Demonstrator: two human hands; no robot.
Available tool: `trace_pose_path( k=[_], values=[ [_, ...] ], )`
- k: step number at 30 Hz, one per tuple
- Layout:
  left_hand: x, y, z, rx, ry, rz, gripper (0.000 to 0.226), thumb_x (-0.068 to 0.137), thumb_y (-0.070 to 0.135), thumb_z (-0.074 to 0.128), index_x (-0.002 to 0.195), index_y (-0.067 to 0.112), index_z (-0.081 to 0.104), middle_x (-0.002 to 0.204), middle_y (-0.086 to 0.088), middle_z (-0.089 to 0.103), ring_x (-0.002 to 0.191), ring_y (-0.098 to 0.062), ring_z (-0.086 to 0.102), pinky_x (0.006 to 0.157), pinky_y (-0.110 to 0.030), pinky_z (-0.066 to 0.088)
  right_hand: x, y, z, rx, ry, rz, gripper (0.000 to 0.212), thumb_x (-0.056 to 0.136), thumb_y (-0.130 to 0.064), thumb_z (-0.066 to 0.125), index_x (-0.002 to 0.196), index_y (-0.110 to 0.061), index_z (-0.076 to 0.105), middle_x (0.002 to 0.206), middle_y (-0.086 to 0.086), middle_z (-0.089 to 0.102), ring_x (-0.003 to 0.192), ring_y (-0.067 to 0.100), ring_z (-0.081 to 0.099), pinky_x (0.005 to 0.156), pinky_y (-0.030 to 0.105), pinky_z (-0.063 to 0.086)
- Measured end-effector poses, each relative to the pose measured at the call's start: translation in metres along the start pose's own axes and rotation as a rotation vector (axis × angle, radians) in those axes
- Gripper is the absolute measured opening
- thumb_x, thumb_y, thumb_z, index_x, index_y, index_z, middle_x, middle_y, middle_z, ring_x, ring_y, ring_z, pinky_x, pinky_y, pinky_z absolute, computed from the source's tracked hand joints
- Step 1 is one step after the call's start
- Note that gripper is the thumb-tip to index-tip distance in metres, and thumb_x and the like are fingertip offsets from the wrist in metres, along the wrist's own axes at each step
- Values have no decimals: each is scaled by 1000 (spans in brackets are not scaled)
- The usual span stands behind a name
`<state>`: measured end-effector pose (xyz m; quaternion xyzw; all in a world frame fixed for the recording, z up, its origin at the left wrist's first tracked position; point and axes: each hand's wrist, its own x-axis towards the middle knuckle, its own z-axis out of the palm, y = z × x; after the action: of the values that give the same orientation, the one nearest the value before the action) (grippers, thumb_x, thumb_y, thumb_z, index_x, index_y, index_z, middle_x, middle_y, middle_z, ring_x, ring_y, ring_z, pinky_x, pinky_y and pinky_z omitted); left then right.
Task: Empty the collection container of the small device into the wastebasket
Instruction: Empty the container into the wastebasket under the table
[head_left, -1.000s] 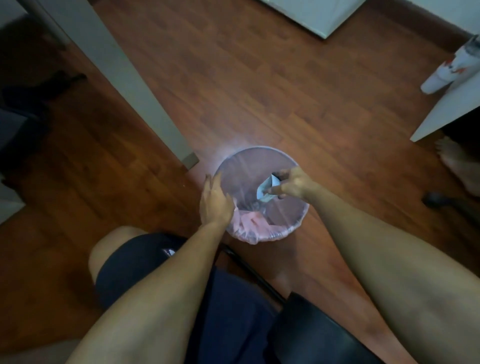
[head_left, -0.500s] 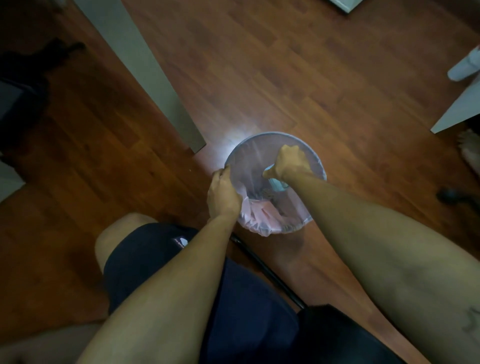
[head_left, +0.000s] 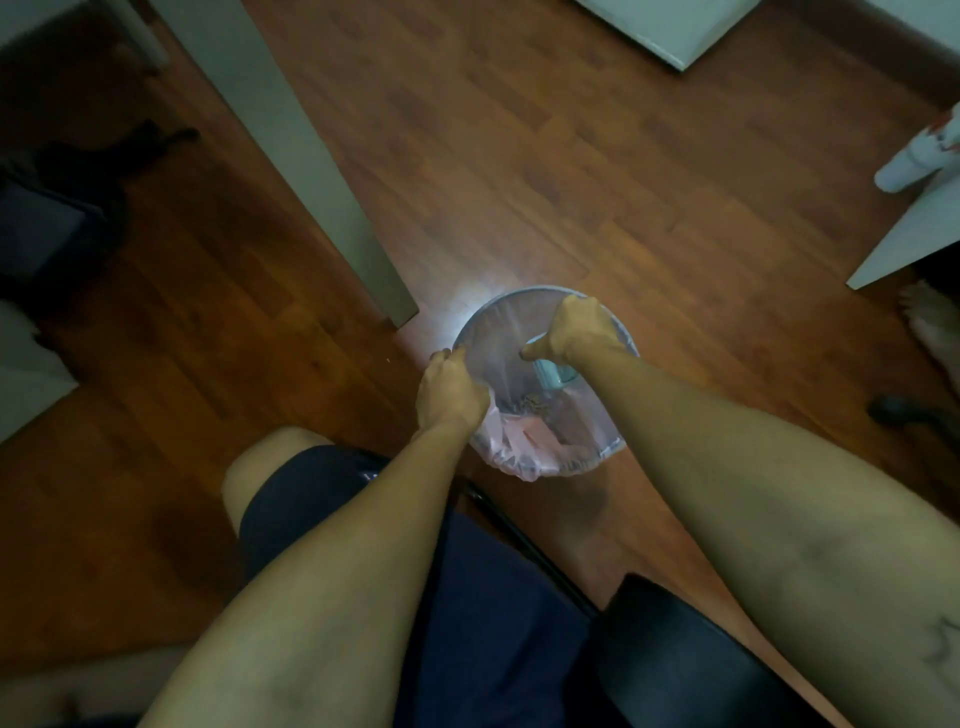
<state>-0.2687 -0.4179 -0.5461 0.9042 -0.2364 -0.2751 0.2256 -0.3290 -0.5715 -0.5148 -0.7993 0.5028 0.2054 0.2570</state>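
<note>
A round wastebasket (head_left: 498, 312) lined with a pale pink bag stands on the wooden floor in front of my knees. My left hand (head_left: 451, 391) grips its near-left rim and the bag's edge. My right hand (head_left: 574, 328) is inside the basket's mouth, closed around a small light-blue collection container (head_left: 551, 375) that is tipped downward under my palm. Brownish bits (head_left: 532, 401) lie on the pink liner just below the container. Most of the container is hidden by my right hand and wrist.
A grey table leg (head_left: 311, 171) stands just left of the basket. A white furniture panel (head_left: 914, 234) and a white bottle (head_left: 919, 156) are at the right. A black chair seat (head_left: 691, 660) is below my right arm, and a dark bag (head_left: 57, 208) lies at the far left.
My right hand went deeper over the basket and turned the container downward; brownish bits now lie on the liner. My left hand stays on the rim.
</note>
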Motion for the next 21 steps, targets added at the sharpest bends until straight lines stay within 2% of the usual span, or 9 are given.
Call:
trace_pose_path(
  k=[3,7,12,16,18,21],
  values=[
    [-1,8,-21,3,14,15,39,83,13,64,122,9,63,120,-15,64,110,-35,62,90,-38,51,-13,-8,-16,28,17,2,73,63,-51,84,111,1,65,114,19,68,103,33,67,71,34,49],
    [-1,25,-64,7,49,7,49,88,23,60,136,14,55,136,-12,60,124,-32,55,102,-38,47,-34,-21,-43,149,35,-23,70,65,-48,85,107,2,63,113,21,66,99,36,67,65,33,46],
    [-16,48,-128,29,167,36,47,89,24,58,136,17,55,134,-14,60,122,-33,55,97,-36,47,-71,-50,-81,251,128,-73,62,65,-55,81,75,-1,53,105,19,68,81,32,65,60,32,44],
    [-36,61,-183,28,286,54,44,89,30,57,132,20,58,132,-11,62,121,-32,57,101,-38,48,-105,-79,-116,357,190,-144,71,61,-59,81,99,-1,66,113,20,67,99,36,68,75,38,56],
    [-46,68,-211,12,342,60,42,88,32,59,128,21,61,127,-8,66,119,-30,59,101,-38,48,-123,-95,-133,393,190,-184,74,59,-62,80,100,-1,68,111,19,69,95,35,69,78,41,60],
    [-68,76,-256,14,436,90,37,88,32,60,123,20,64,120,-6,69,116,-27,60,99,-36,50,-159,-121,-162,447,195,-256,73,59,-61,80,100,-1,70,107,17,70,90,31,70,75,41,61]
  ],
)
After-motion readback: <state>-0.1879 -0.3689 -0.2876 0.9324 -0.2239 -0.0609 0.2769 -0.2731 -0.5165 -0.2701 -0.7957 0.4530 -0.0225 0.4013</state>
